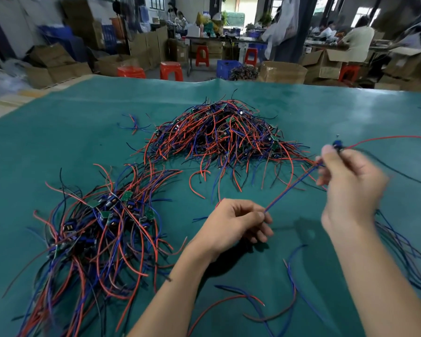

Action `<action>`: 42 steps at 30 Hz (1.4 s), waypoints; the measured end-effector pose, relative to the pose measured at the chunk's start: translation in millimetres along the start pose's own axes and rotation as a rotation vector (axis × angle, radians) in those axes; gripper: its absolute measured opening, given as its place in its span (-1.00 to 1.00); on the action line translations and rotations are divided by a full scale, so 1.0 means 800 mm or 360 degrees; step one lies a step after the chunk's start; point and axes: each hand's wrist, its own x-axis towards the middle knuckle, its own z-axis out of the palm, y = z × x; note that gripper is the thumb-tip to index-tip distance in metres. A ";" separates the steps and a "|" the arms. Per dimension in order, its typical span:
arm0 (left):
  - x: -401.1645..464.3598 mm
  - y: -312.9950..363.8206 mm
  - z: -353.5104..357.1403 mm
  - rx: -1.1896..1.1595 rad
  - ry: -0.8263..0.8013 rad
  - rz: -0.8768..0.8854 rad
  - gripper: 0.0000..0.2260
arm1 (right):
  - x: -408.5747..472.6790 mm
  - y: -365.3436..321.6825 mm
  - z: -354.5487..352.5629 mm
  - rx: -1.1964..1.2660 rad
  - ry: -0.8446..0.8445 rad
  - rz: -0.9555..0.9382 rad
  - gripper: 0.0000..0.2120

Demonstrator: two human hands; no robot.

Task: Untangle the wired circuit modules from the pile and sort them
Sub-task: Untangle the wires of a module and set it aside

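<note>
Loose wires (254, 301): a few red and blue strands lie on the worktop (83, 132) nearest the camera, between the two forearms
Left hand (233, 223): low and central, just above the worktop; grip closed to a pinch, thumb and fingers holding the near end of a blue wire (292, 187)
Blue wire: runs taut with a red one beside it, up and right from the left hand to the right hand
Right hand (350, 186): raised at the right, motion-blurred; grip curled round a module (337, 144), a small dark blue part showing just above the fingers; a red wire (389, 137) trails from it to the right edge, a black one down to the right
Sorted bundle (102, 227): at the left, modules with green boards lying together, their wires fanned toward the camera
Right edge: a small group of dark wires (404, 249) beside the right forearm
Pile (225, 131): farther back at centre, a mound of tangled red, blue and black wires with boards among them
Background: red stools (171, 70), cardboard boxes, seated people at benches; blurred
</note>
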 end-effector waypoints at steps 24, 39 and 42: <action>0.006 -0.006 -0.002 -0.0129 0.0135 0.0029 -0.86 | 0.057 0.047 0.112 -0.2217 -0.1097 0.0042 -0.65; 0.014 -0.010 -0.002 -0.0327 0.0404 0.0010 -0.87 | 0.020 0.025 0.018 -0.0571 -0.0929 0.0519 -0.88; 0.019 -0.011 -0.007 -0.0417 0.0569 -0.0004 -0.91 | -0.015 0.018 -0.005 -0.0303 -0.1196 0.0743 -0.78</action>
